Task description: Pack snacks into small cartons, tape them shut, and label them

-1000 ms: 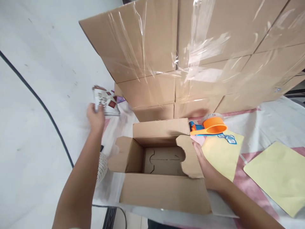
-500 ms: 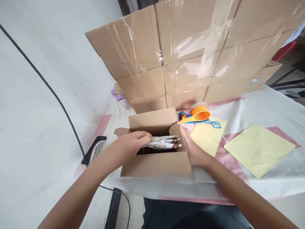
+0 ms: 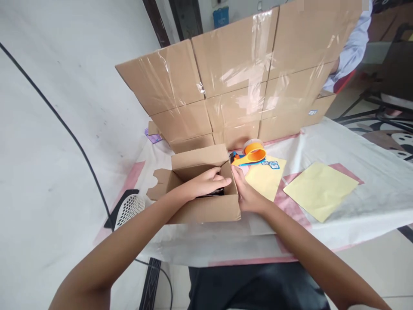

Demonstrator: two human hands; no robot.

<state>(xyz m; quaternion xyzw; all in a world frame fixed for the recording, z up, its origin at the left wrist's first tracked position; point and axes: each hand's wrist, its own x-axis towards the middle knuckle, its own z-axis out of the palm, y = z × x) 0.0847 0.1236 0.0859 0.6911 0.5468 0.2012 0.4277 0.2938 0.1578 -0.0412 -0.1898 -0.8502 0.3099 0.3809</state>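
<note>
An open cardboard box [image 3: 206, 209] stands on the cloth-covered table, its flaps spread. My left hand [image 3: 209, 183] reaches into the box near its right side, fingers apart, over dark items that it mostly hides. From outside, my right hand [image 3: 245, 191] is wrapped against the box's right wall. Just beyond that hand lie an orange tape dispenser [image 3: 254, 152] and a yellow sheet [image 3: 266, 176] with small blue-edged labels [image 3: 274, 165] at its top.
A tall taped cardboard panel [image 3: 235, 64] rises behind the box. Another yellow sheet [image 3: 319, 189] lies at the right. A white perforated object [image 3: 130, 210] is at the left by the wall. A person's sleeve [image 3: 351, 51] shows behind the panel.
My left hand has moved right and down into the box. The white packets that stuck out are now lower and mostly hidden. The view has shifted, showing more at the right.
</note>
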